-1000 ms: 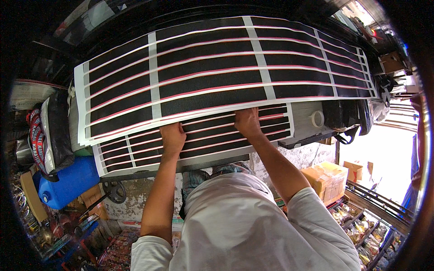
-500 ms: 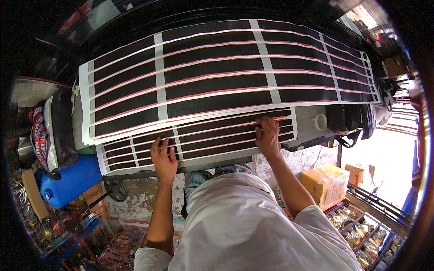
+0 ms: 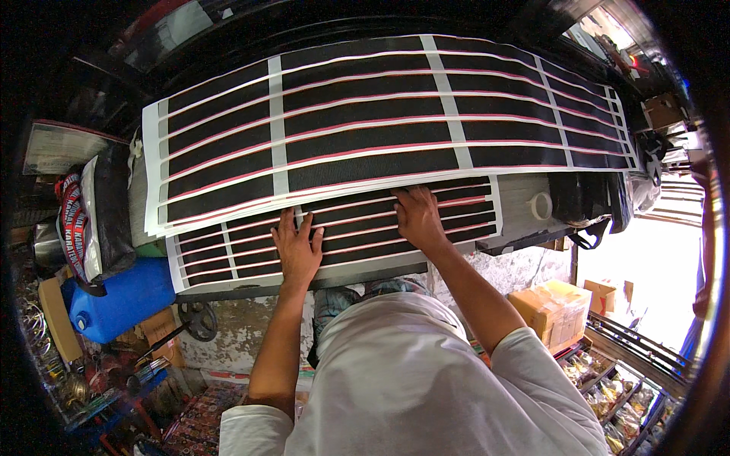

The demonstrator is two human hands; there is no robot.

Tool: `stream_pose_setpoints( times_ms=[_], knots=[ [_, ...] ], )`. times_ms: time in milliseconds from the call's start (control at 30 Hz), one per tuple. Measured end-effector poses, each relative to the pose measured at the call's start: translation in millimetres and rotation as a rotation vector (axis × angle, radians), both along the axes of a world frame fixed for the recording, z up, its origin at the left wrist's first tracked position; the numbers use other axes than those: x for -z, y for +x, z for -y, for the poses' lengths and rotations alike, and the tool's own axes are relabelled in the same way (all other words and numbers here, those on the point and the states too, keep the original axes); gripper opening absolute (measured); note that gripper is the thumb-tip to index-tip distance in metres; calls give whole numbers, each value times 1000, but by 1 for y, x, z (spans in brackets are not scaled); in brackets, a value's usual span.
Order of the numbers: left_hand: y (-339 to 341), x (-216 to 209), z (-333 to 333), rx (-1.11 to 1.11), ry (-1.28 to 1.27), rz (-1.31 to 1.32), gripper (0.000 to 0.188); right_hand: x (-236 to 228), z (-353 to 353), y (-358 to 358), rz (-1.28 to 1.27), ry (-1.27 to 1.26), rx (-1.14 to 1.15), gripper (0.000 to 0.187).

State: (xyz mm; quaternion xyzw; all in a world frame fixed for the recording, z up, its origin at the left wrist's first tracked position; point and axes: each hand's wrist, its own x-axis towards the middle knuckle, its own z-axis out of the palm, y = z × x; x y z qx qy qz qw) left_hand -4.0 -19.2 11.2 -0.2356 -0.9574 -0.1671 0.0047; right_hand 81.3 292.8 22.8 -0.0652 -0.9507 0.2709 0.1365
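A long white sheet with wide black bands, thin red-and-white stripes and pale cross strips, the large sheet point(image 3: 357, 129), lies across the work surface on top of others. Its near edge overlaps a smaller, similarly striped sheet point(image 3: 350, 245) closer to me. My left hand point(image 3: 299, 249) rests on the smaller sheet with fingers spread, the fingertips close to the large sheet's near edge. My right hand point(image 3: 418, 216) lies farther right on the same smaller sheet, fingers extended toward that edge. Neither hand grips anything that I can see.
A white tape roll point(image 3: 541, 206) sits right of the sheets. On the left are a blue plastic container point(image 3: 122, 300) and a black-and-white bag point(image 3: 106, 220). A handwheel point(image 3: 199, 321) shows below the surface. Taped cardboard box point(image 3: 553, 311) and bins of small packets point(image 3: 616, 387) stand lower right.
My right hand has moved left along the smaller sheet. My left hand has shifted right and slightly away from me. The large sheet's left end has moved a little right.
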Motion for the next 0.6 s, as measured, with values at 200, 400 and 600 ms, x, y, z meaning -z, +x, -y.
stream_pose_setpoints(
  times_ms=[200, 400, 600],
  knots=[
    [-1, 7, 0, -25, -9, 17, 47, 2, 6, -11, 53, 44, -37, 38],
    [-1, 8, 0, -29, -4, 24, 48, 3, 6, -12, 73, 76, -46, 40],
    [-1, 9, 0, -36, -12, 41, 48, 2, 5, -12, 82, 88, -44, 38]
  ],
)
